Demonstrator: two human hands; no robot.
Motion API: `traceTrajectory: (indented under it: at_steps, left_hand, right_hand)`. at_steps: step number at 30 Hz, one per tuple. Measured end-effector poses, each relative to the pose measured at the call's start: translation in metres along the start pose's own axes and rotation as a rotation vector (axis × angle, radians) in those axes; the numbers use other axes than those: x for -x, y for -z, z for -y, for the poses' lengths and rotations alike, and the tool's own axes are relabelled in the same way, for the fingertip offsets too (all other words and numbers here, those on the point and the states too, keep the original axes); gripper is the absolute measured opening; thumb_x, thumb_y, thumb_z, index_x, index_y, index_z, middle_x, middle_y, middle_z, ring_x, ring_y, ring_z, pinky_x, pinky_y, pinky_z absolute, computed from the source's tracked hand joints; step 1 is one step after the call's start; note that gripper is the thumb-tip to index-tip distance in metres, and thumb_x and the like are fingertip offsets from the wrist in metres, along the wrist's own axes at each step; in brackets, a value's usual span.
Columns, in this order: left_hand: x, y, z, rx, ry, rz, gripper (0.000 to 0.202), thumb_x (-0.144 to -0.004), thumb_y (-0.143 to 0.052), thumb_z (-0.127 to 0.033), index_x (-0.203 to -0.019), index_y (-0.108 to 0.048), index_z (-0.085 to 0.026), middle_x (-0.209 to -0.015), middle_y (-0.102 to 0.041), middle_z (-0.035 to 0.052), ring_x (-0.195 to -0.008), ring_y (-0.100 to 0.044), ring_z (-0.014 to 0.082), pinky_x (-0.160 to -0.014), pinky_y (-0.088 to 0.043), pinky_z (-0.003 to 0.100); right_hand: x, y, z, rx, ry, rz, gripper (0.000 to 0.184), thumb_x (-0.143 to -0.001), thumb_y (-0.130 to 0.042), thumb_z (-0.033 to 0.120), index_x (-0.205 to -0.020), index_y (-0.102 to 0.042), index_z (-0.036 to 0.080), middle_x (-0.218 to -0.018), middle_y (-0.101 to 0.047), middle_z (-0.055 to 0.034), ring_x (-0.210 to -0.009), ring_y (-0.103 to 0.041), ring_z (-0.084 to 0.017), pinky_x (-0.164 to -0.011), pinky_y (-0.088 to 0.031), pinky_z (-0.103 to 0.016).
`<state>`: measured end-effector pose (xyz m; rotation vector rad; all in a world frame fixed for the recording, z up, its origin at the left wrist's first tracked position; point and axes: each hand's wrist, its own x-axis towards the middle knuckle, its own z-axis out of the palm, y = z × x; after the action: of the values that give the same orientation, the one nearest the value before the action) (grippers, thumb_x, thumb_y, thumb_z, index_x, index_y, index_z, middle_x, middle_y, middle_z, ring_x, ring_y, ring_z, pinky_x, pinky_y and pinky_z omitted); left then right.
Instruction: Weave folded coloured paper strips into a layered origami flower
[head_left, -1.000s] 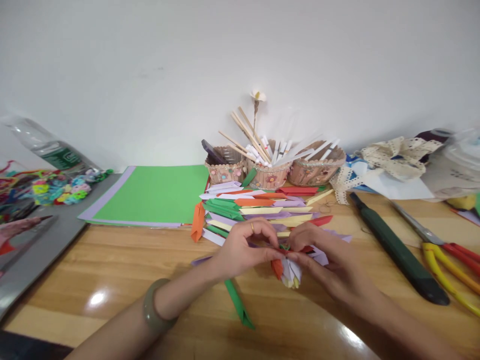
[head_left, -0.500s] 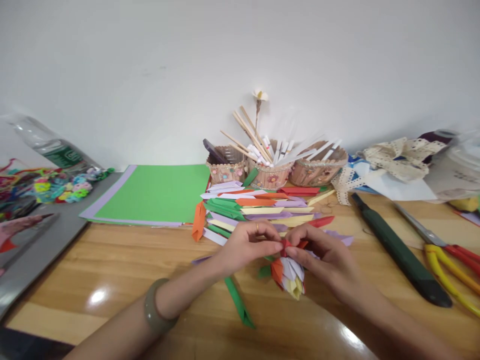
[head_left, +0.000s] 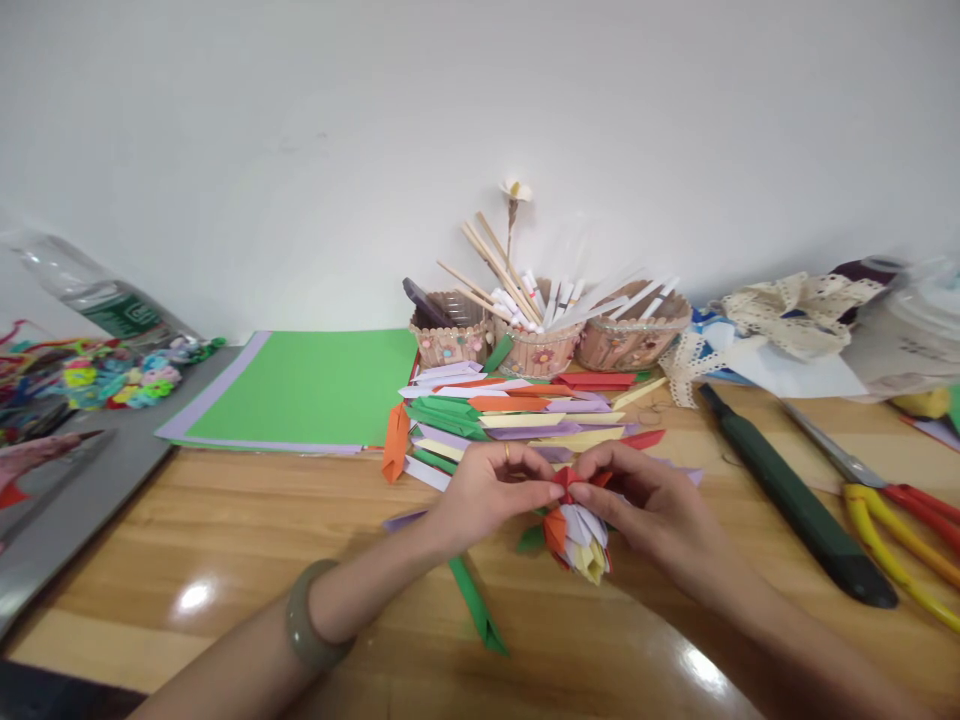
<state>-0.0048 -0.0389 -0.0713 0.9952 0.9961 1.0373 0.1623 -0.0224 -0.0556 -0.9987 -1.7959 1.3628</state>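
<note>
A folded paper flower (head_left: 583,535) with white, orange, pale yellow and red petals hangs below my fingertips, its yellow end pointing down. My left hand (head_left: 491,495) is closed, thumb and forefinger pinching the red paper at the flower's top from the left. From the right, my right hand (head_left: 637,490) pinches the same red paper, its fingers partly hiding the petals. A green paper piece (head_left: 531,538) pokes out left of the flower. Close by on the table lies a loose green folded strip (head_left: 480,605). Several folded paper strips (head_left: 517,405) in mixed colours are piled just beyond my hands.
Decorated baskets (head_left: 541,352) with sticks and pens stand against the wall. Green paper sheets (head_left: 307,385) lie at left, near a grey board (head_left: 90,515) and a plastic bottle (head_left: 105,300). A dark green cutter-like tool (head_left: 802,500), scissors (head_left: 870,490) and lace (head_left: 802,300) are at right.
The flower has tilted slightly upward and its red top shows more between my fingertips. Both hands keep their pinch. The whole view has shifted a little.
</note>
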Motion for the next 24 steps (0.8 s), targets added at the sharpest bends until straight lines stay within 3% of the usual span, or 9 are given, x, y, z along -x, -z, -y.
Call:
traceTrajectory:
  at_steps: [13, 19, 24]
  left_hand:
    - [-0.0019, 0.0001, -0.0005, 0.046, 0.033, 0.006, 0.025, -0.053, -0.076, -0.026, -0.063, -0.058, -0.012, -0.062, -0.061, 0.0000, -0.058, -0.054, 0.0090, -0.061, -0.042, 0.023]
    - [-0.0020, -0.0006, 0.0019, 0.064, 0.005, 0.012, 0.025, -0.054, -0.076, -0.025, -0.065, -0.058, -0.012, -0.063, -0.062, 0.0002, -0.059, -0.055, 0.0090, -0.061, -0.043, 0.024]
    - [-0.0018, -0.0011, 0.0028, 0.090, -0.007, 0.011, 0.024, -0.055, -0.076, -0.023, -0.066, -0.059, -0.012, -0.065, -0.063, 0.0006, -0.061, -0.057, 0.0094, -0.063, -0.044, 0.024]
  right_hand:
    - [0.0002, 0.0033, 0.0011, 0.149, 0.001, 0.025, 0.014, -0.081, -0.053, 0.031, -0.077, -0.057, 0.018, -0.068, -0.060, -0.0009, -0.062, -0.053, -0.013, -0.056, -0.042, -0.023]
    - [0.0011, 0.0029, 0.0026, 0.217, 0.043, -0.063, 0.010, -0.077, -0.057, 0.027, -0.071, -0.058, 0.019, -0.064, -0.060, -0.0001, -0.059, -0.054, -0.013, -0.054, -0.043, -0.023]
    - [0.0013, 0.0022, 0.0037, 0.122, -0.029, -0.055, 0.013, -0.073, -0.060, 0.030, -0.070, -0.058, 0.018, -0.064, -0.059, -0.0005, -0.057, -0.053, -0.012, -0.052, -0.042, -0.022]
